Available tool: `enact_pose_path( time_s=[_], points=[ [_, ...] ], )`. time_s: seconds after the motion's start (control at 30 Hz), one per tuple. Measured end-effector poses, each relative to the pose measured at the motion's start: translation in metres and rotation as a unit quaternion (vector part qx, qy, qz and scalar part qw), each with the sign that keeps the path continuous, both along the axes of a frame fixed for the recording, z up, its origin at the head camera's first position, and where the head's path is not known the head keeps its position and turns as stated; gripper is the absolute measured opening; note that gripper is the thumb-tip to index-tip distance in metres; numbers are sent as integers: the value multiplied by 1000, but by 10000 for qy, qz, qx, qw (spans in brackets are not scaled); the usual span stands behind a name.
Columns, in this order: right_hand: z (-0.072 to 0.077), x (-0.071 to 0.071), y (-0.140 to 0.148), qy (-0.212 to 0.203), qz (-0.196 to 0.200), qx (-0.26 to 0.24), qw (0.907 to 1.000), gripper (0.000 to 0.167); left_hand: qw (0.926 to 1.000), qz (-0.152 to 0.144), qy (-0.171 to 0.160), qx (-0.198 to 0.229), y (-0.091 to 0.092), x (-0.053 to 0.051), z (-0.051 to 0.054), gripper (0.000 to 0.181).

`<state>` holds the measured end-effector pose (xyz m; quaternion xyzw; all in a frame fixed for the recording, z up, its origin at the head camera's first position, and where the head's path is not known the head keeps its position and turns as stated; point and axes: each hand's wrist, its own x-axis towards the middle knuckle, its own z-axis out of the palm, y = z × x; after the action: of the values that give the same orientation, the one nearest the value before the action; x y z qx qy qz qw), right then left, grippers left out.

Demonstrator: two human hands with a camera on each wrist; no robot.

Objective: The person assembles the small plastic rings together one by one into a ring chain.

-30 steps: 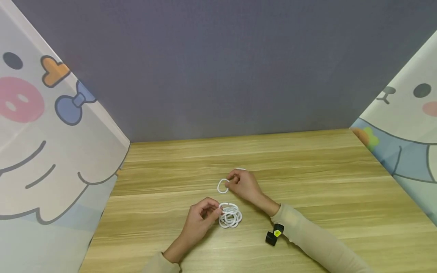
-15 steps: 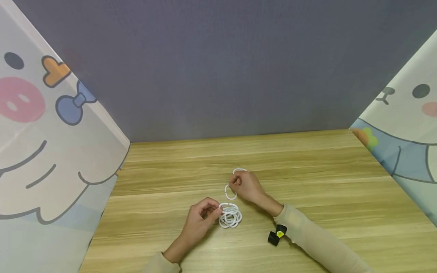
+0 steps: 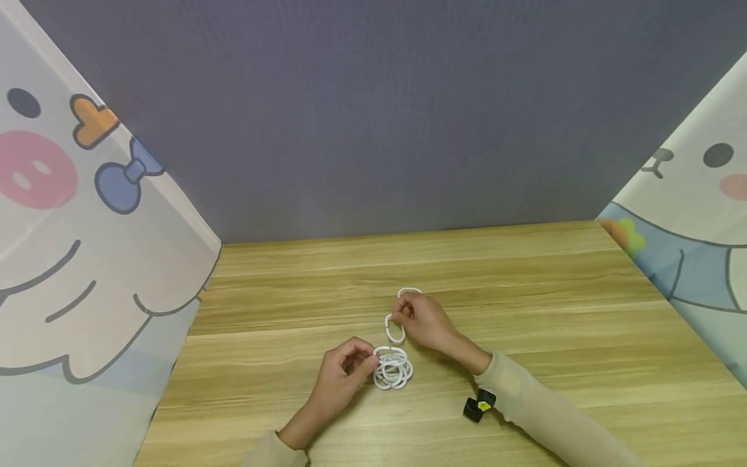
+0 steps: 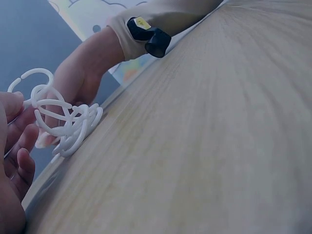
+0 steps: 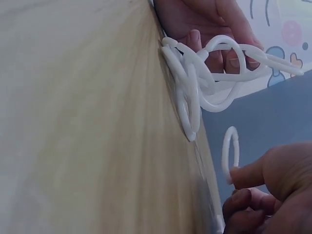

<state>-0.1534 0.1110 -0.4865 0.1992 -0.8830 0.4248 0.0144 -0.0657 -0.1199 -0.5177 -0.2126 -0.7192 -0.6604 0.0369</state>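
Observation:
My left hand (image 3: 341,376) pinches one ring at the edge of a linked cluster of white plastic rings (image 3: 383,388) between thumb and fingers. Several oval rings overlap in the cluster, and its lower part lies on the table in the left wrist view. Farther back, my right hand (image 3: 427,321) pinches a single white ring (image 5: 225,153) by one end. That ring has a small gap in its loop and is held apart from the cluster. Another white ring (image 3: 410,289) shows just beyond my right knuckles, mostly hidden by the hand.
The wooden table (image 3: 280,285) reaches back to a grey panel (image 3: 408,130). Cartoon-printed panels stand at the left (image 3: 117,259) and right (image 3: 700,246). A small black device with a yellow mark (image 3: 480,407) is strapped at my right sleeve.
My right hand has shifted slightly right and toward me with its ring, which now hangs lower and closer to the cluster. More of the far ring shows. The left hand has stayed put.

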Motion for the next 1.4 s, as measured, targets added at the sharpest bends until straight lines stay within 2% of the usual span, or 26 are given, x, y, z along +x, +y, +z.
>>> enact_pose_path(
  time_s=[0.07,0.2,0.5,0.63,0.8,1.0,1.2,1.4],
  points=[
    [2,2,1,29,-5,-141,9999,13,10000,-7,10,-5,0,0,0,7],
    [9,6,2,-253,-52,-510,9984,11,10000,1,12,-18,0,0,0,10],
    [31,16,7,-732,-59,-1563,9850,5,10000,78,-5,-62,0,0,-1,7],
    [41,21,11,-796,-10,-1815,9802,4,9999,110,-6,-66,1,0,0,7],
    [46,30,13,-744,143,-1770,9813,4,9998,164,-6,-78,1,1,1,6],
    [44,40,13,-616,361,-1597,9846,4,9998,180,-20,-81,2,1,1,4],
    [42,48,11,-444,372,-1382,9887,5,9999,112,-74,12,1,1,1,7],
    [38,50,12,-306,394,-1184,9917,5,9999,120,17,12,1,0,0,5]
  ],
)
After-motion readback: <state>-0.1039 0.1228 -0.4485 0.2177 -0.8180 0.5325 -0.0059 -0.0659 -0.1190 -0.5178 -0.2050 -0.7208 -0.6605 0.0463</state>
